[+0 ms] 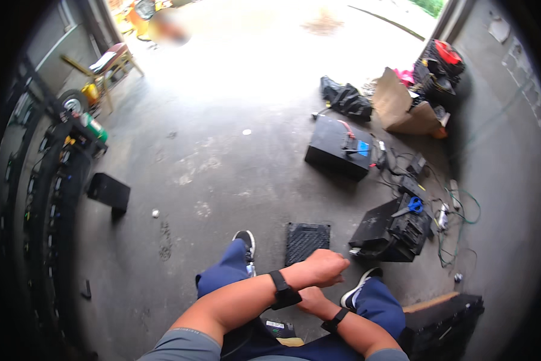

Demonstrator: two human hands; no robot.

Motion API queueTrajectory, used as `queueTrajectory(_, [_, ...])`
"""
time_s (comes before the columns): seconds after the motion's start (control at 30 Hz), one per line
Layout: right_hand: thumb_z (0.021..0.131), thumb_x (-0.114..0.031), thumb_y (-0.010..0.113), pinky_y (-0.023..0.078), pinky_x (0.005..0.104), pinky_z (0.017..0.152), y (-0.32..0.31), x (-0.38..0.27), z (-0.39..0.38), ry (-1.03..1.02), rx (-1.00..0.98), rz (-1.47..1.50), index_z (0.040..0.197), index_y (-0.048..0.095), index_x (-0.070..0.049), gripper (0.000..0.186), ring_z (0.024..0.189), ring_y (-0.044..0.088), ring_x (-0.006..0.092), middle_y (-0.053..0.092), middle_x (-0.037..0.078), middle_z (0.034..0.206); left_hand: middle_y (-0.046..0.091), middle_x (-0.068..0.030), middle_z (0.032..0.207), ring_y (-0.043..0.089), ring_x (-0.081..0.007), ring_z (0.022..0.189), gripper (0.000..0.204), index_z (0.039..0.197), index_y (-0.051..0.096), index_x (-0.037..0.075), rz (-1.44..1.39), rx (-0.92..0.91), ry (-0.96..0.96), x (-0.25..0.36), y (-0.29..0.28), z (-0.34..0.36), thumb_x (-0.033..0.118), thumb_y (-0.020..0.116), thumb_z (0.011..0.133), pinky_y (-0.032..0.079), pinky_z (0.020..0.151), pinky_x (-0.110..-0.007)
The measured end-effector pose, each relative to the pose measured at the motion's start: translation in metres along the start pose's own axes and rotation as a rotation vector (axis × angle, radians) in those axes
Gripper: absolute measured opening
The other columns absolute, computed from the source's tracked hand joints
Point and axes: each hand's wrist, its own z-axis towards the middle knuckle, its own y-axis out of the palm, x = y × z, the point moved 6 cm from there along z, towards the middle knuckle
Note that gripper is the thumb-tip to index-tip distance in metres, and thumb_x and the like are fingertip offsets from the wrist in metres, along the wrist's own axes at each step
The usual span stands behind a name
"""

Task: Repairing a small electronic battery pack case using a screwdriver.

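My left hand (323, 266) reaches across in front of me, its fingers curled on something I cannot make out, above the lower part of a black ridged plate (306, 234) on the floor. My right hand (311, 299) is lower and nearer me, closed, what it holds hidden. Between my legs is a small dark object with a white label (279, 328), partly hidden. Just right of the plate stands a black box (375, 231) with blue-handled scissors (413, 206) on top.
A black case (330, 150) with leads, cables (454, 210), bags (345, 99) and cardboard (402, 111) lie along the right wall. A long black case (445, 325) is beside my right leg. Left are racks (54, 180), a black block (108, 192) and a chair (117, 60). The doorway is bright.
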Motion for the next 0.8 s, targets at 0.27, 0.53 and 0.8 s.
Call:
queueTrajectory(0.27, [0.09,-0.024,0.059,0.049,0.0517,0.091,0.01,0.023,0.003,0.0,-0.095,-0.143,0.116,0.065,-0.007,0.032,0.111,0.063,0.0407,0.068,0.021,0.114,0.069,-0.0209,0.087,0.069,-0.0417,0.089,0.032,0.089,0.066,0.0,-0.037,0.008,0.001,-0.008,0.005,0.013,0.026,0.079,0.076,0.056,0.076,-0.049])
queueTrajectory(0.53, [0.084,-0.015,0.061,0.042,0.0559,0.102,-0.009,-0.005,0.005,-0.234,-0.01,-0.198,0.127,0.06,-0.003,0.045,0.123,0.055,0.0448,0.062,0.025,0.127,0.07,-0.0217,0.083,0.07,-0.041,0.085,0.028,0.082,0.07,-0.001,-0.029,0.027,-0.029,-0.004,0.001,0.013,0.023,0.081,0.072,0.056,0.073,-0.048])
queueTrajectory(0.8, [0.084,-0.014,0.062,0.044,0.0551,0.1,-0.006,-0.006,0.006,-0.176,-0.033,-0.373,0.122,0.062,-0.002,0.041,0.118,0.057,0.0445,0.064,0.024,0.121,0.071,-0.0209,0.08,0.07,-0.0403,0.083,0.028,0.081,0.07,-0.002,-0.026,0.077,-0.005,-0.003,-0.003,0.01,0.023,0.081,0.072,0.056,0.071,-0.048])
